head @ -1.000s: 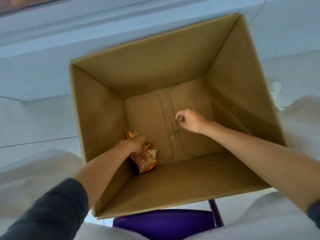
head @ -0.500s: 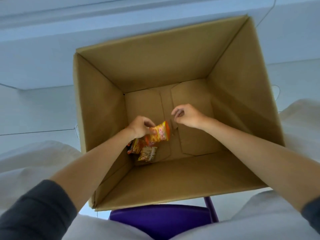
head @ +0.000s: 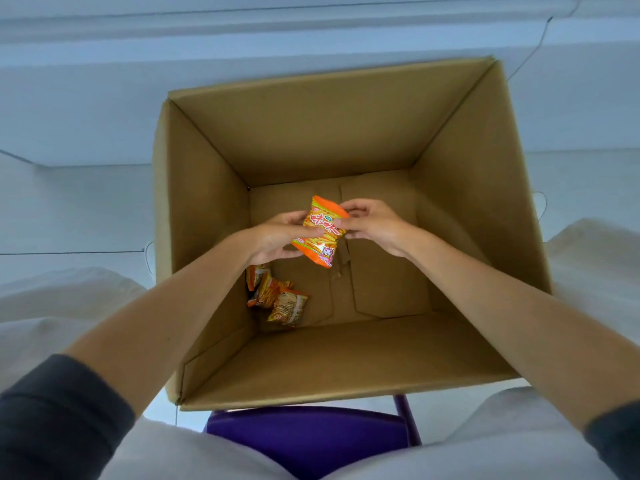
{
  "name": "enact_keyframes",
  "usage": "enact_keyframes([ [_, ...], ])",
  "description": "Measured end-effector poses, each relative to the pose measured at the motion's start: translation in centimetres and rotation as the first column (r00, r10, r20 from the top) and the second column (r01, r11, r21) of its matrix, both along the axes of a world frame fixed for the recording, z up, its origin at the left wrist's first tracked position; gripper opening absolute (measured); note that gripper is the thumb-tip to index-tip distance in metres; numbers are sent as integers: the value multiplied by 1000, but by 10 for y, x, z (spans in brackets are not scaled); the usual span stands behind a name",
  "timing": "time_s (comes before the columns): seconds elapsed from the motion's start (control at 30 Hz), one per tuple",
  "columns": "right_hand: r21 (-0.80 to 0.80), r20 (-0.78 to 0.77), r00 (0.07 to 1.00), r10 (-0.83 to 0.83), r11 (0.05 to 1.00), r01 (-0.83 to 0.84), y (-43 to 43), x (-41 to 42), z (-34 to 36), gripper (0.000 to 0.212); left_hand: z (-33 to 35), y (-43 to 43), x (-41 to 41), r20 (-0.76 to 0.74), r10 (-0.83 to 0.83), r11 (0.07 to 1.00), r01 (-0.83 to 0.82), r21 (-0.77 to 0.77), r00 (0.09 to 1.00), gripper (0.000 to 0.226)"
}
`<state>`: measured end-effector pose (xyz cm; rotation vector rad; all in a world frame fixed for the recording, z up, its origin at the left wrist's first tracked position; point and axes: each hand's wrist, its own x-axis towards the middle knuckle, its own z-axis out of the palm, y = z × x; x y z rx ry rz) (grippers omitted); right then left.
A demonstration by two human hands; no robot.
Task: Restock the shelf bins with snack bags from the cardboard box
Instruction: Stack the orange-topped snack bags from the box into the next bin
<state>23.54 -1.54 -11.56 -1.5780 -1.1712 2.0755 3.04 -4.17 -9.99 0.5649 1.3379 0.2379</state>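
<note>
An open cardboard box [head: 467, 161] fills the middle of the view. Both my hands are inside it, above the floor of the box. My left hand [head: 277, 237] grips an orange snack bag [head: 320, 232] from its left side. My right hand [head: 372, 225] pinches the same bag at its right edge. The bag is held upright and slightly tilted, its printed front facing me. Several more orange snack bags [head: 277, 296] lie in the box's near-left bottom corner, partly hidden by my left wrist.
The box stands on a purple chair seat [head: 311, 434]. My legs in light trousers [head: 52, 306] flank it on both sides. A pale floor and a pale wall base [head: 242, 36] lie beyond the box. A thin cable [head: 530, 53] runs at the upper right.
My left hand lifted one snack bag from the pile in the corner up toward the box's middle. My right hand moved left and took hold of the bag's right edge.
</note>
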Motion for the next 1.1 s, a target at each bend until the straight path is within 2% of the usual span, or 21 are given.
enact_keyframes([
  [0.13,-12,17,999,-32,999,33,-5,-2,-14,52,-18,0,-4,-198,184,980,-163,117,963,68],
  [0.2,-7,106,987,119,993,-119,-11,-4,-28,51,-30,-5,-9,-312,273,958,-229,171,910,63],
  [0.3,-67,161,909,385,923,-379,-28,-16,-56,53,-47,-14,-22,-432,304,952,-252,175,849,58],
  [0.43,-160,183,753,632,775,-611,-57,-43,-93,70,-54,-18,-29,-497,325,945,-294,143,805,61],
  [0.5,-192,180,713,678,735,-650,-71,-54,-103,76,-56,-18,-31,-500,343,938,-314,145,795,60],
  [0.63,-210,95,749,655,749,-629,-88,-75,-115,71,-58,-18,-32,-502,332,942,-309,131,799,58],
  [0.8,-125,223,741,634,772,-623,-101,-89,-128,46,-59,-21,-29,-490,334,941,-311,132,805,59],
  [0.9,-145,175,773,610,792,-593,-85,-72,-116,46,-60,-21,-27,-493,332,942,-309,131,804,62],
  [1.0,-80,172,868,465,885,-458,-51,-43,-85,49,-55,-19,-21,-478,337,940,-316,126,811,60],
  [1.1,34,176,950,259,963,-269,-27,-19,-46,40,-43,-14,-15,-407,385,921,-372,115,828,56],
])
